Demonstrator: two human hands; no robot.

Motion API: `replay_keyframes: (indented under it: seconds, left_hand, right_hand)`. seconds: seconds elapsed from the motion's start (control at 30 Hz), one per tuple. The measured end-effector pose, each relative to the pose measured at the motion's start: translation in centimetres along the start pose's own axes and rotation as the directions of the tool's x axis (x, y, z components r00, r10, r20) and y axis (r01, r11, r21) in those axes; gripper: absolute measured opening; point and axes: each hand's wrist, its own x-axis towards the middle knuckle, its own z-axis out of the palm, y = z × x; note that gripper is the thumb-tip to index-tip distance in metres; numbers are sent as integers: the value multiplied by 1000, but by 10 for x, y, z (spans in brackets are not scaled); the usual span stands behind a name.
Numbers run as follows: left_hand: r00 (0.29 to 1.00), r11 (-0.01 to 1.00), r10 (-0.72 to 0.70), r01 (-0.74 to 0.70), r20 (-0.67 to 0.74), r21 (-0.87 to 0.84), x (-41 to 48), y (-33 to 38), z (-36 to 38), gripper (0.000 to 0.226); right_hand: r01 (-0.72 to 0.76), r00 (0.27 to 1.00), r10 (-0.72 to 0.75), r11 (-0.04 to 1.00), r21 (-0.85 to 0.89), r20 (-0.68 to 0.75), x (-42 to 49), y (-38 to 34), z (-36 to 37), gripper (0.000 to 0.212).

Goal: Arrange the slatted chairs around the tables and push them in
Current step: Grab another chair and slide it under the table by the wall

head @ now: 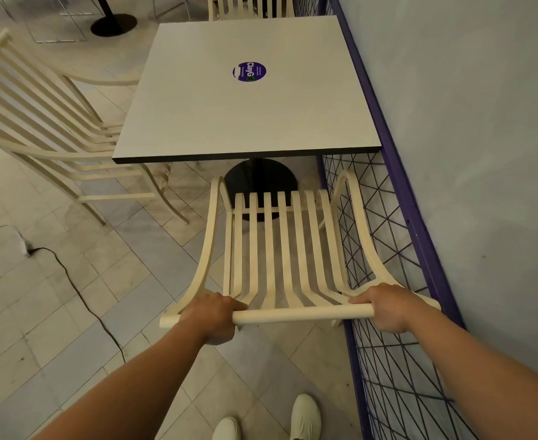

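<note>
A cream slatted chair (280, 242) stands in front of me, facing the near edge of a square white table (229, 122). Its seat front lies just short of the table edge, over the black round base (261, 179). My left hand (212, 315) grips the left end of the chair's top rail. My right hand (388, 308) grips the right end of the same rail. A second slatted chair (49, 122) sits at the table's left side, its seat partly under the top. A third chair's back (252, 6) shows at the far side.
A purple wire-mesh fence (397, 360) runs close along the chair's right side, against a pale wall. A black cable (80, 300) trails over the tiled floor at the left. Another black table base (114, 24) stands at the back left. My white shoes (304, 417) show below.
</note>
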Motion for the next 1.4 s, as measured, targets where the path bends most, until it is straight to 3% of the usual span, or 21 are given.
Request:
replay_keyframes:
  seconds: [1.0,1.23,1.4]
  left_hand:
    - [1000,1000,-7,7,-26,19,17,-6,-12,52]
    - [998,999,8,-5,67,-43,10,-2,-20,76]
    - [995,997,35,-28,98,-68,-3,8,-40,81]
  right_hand:
    - [16,997,-19,999,-40,-81,17,8,-9,68]
    - [-5,999,4,999,-38,-39,6,5,-15,68]
    - [-2,999,3,999,32,-47,-15,-8,-28,67]
